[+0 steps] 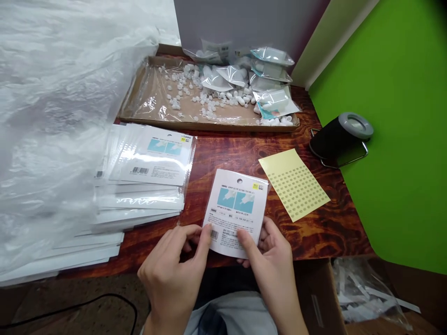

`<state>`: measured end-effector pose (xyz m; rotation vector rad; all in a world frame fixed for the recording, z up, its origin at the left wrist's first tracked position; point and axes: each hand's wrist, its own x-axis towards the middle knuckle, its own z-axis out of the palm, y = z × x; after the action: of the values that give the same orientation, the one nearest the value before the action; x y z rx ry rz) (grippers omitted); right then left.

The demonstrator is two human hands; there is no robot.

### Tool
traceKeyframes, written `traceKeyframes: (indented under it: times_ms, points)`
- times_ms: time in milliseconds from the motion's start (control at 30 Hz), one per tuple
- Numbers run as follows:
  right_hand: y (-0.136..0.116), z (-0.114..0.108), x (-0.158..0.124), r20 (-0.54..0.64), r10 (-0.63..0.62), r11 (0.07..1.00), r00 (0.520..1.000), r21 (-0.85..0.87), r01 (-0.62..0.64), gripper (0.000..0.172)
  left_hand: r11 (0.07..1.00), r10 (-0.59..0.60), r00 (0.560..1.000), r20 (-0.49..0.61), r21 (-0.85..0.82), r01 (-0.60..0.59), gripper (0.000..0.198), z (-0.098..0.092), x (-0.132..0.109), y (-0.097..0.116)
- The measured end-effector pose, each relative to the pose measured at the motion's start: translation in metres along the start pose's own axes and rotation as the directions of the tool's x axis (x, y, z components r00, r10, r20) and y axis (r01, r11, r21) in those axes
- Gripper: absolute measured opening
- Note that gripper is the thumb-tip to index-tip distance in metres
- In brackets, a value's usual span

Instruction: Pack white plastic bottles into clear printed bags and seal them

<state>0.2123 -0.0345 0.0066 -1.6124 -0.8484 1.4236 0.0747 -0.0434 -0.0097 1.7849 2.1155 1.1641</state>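
A white printed packaging card [234, 221] is held upright-tilted above the table's front edge, its text, barcode and two blue pictures facing me. My right hand [270, 253] grips its lower right, thumb pressed on the front and fingers behind. At the lower left edge, the thumb of my left hand [176, 260] meets its curled fingers in a pinch on the card. Left of the hands lies a stack of similar printed cards in clear sleeves [157, 160]. A yellow sticker sheet [295, 186] rests to the right, its lower part covered in rows of small round stickers.
Behind stands a shallow cardboard tray [209, 124] with small white plastic parts and several filled bags [275, 100]. A black cylindrical speaker-like object [337, 137] sits at the right beside a green panel [394, 130]. Clear plastic sheeting [63, 116] covers the left. Below right, a box [323, 298] holds plastic scraps.
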Motion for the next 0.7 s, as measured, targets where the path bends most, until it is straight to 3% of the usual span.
traceKeyframes:
  times_ms: [133,233,300,400,467,500,533,567,600,667,700]
  points:
    - [0.0,-0.006,0.002,-0.008,-0.031,0.999,0.999,0.041,0.031,0.034,0.982,-0.082,0.997,0.01,-0.167,0.083,0.017,-0.008,0.003,0.003]
    - [-0.001,-0.013,0.005,0.025,-0.046,0.997,0.999,0.055,0.045,0.037,0.897,-0.318,0.947,0.046,-0.309,0.316,0.031,-0.017,0.01,-0.006]
    - [-0.001,-0.019,0.007,0.078,-0.047,0.997,0.996,0.068,0.042,0.039,0.776,-0.429,0.875,0.223,-0.405,0.484,0.041,-0.022,0.02,-0.013]
    - [-0.004,-0.026,0.01,0.186,-0.058,0.997,0.981,0.056,0.049,0.041,0.654,-0.348,0.744,0.571,-0.421,0.629,0.033,-0.024,0.038,-0.017]
    - [-0.007,-0.028,0.01,0.201,-0.083,0.996,0.976,-0.023,0.09,0.042,0.654,-0.293,0.689,0.663,-0.386,0.65,0.026,-0.021,0.047,-0.016]
    - [-0.008,-0.028,0.009,0.149,-0.124,0.983,0.981,-0.113,0.142,0.044,0.667,-0.277,0.68,0.679,-0.373,0.644,0.023,-0.019,0.049,-0.014]
    - [-0.009,-0.028,0.008,0.058,-0.206,0.946,0.977,-0.243,0.214,0.048,0.683,-0.266,0.68,0.683,-0.365,0.633,0.022,-0.017,0.051,-0.013]
    - [-0.01,-0.026,0.007,-0.039,-0.329,0.87,0.943,-0.401,0.287,0.053,0.696,-0.261,0.684,0.681,-0.359,0.622,0.021,-0.014,0.051,-0.012]
    - [-0.012,-0.023,0.005,-0.094,-0.477,0.752,0.874,-0.558,0.35,0.058,0.706,-0.255,0.689,0.679,-0.356,0.612,0.021,-0.012,0.05,-0.011]
    - [-0.014,-0.014,0.003,0.007,-0.698,0.462,0.716,-0.759,0.458,0.062,0.716,-0.231,0.693,0.683,-0.362,0.596,0.022,-0.008,0.047,-0.01]
    - [-0.015,-0.009,0.002,0.131,-0.727,0.338,0.674,-0.786,0.518,0.06,0.719,-0.208,0.694,0.689,-0.373,0.586,0.022,-0.008,0.045,-0.011]
